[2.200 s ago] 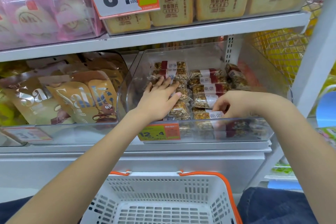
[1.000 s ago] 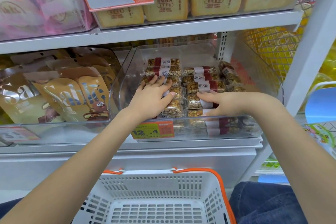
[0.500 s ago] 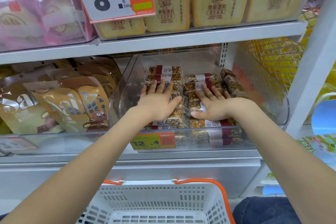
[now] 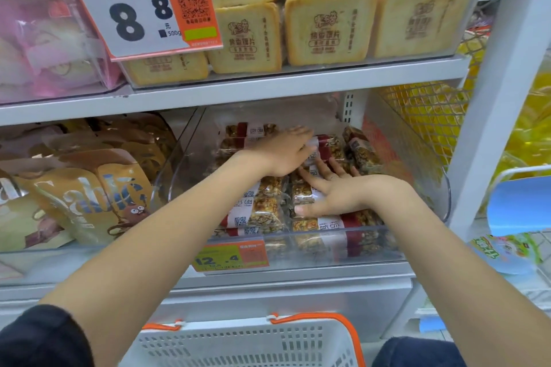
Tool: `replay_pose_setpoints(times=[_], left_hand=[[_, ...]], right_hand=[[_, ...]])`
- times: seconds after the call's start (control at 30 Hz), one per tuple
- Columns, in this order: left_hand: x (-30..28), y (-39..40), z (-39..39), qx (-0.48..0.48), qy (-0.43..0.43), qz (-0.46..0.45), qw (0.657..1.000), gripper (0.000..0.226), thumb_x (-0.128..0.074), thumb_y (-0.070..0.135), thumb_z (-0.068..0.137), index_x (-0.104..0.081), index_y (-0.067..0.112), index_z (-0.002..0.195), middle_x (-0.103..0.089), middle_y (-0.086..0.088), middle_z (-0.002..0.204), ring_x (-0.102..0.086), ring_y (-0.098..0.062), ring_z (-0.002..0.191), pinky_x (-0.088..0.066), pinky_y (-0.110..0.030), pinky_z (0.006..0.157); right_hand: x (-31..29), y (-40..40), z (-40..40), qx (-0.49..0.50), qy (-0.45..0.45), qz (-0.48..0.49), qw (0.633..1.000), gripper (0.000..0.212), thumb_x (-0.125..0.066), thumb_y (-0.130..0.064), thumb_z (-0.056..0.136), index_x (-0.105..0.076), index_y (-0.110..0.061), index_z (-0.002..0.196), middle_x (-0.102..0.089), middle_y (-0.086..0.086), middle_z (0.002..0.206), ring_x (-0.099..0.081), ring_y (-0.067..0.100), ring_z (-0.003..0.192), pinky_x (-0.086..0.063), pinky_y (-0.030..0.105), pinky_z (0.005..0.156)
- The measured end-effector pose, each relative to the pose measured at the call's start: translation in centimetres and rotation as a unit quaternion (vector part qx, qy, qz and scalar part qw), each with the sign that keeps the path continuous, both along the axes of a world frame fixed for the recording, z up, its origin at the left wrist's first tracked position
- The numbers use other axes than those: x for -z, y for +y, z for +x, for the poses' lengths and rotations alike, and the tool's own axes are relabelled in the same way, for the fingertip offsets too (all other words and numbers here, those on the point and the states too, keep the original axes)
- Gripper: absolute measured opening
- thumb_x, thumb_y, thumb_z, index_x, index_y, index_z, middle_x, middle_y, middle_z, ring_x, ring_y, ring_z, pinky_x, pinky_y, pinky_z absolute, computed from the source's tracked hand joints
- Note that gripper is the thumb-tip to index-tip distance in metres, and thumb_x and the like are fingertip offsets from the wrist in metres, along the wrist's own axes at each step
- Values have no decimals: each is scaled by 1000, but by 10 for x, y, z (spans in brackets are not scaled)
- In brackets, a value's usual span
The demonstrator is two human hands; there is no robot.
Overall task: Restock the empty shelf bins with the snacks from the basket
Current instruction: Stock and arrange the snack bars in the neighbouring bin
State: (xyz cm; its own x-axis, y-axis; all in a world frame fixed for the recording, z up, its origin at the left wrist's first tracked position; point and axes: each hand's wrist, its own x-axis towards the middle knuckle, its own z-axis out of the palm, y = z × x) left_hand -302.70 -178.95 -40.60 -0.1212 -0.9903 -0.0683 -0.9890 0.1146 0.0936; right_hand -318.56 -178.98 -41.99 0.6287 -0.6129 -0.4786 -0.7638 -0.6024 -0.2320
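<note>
A clear plastic shelf bin [image 4: 423, 188] on the middle shelf holds several nut snack bars [image 4: 262, 205] with red and white labels, laid in rows. My left hand [image 4: 280, 152] lies flat on the bars toward the back of the bin, fingers straight and pointing right. Lower and nearer the front, my right hand [image 4: 331, 188] presses flat on the right-hand row with fingers spread. Neither hand grips a bar. The white basket [image 4: 244, 345] with orange handles sits below the shelf, and the part in view shows no snacks.
Left of the bin, another clear bin holds brown snack bags [image 4: 89, 188]. The shelf above carries toast-shaped packs [image 4: 328, 30], pink bags and a price sign [image 4: 140, 6]. An orange price tag [image 4: 229, 256] hangs on the bin's front. A white upright post [image 4: 489, 128] stands at right.
My left hand has slid back and to the right across the bars. My right hand stays flat on the right row. The view has moved closer to the bin.
</note>
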Motion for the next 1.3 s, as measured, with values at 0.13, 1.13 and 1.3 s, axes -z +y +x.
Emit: replay_pose_setpoints(times=[0.13, 1.13, 1.3], left_hand=[[20, -15, -3, -8, -45, 36, 998, 57, -12, 46, 102, -14, 19, 152, -11, -1, 159, -7, -16, 146, 1, -33, 118], [10, 44, 36, -221, 3, 48, 974, 65, -6, 53, 98, 16, 18, 149, 24, -7, 155, 22, -21, 143, 9, -40, 117], [-3, 87, 31, -174, 90, -51, 979, 63, -17, 42, 102, 5, 8, 150, 12, -9, 158, 15, -18, 145, 3, -36, 117]], right_hand=[[-18, -7, -32, 58, -105, 43, 992, 100, -54, -67, 80, 8, -33, 151, 3, -8, 159, -3, 12, 146, -10, 30, 116], [16, -5, -18, 48, -61, -112, 991, 62, -17, -63, 94, 2, -42, 149, 12, -10, 158, 12, 12, 146, 8, 46, 115], [-5, 22, -25, 30, -162, -118, 979, 59, -27, -57, 95, -2, -46, 148, 5, -9, 159, 9, 11, 146, 2, 49, 117]])
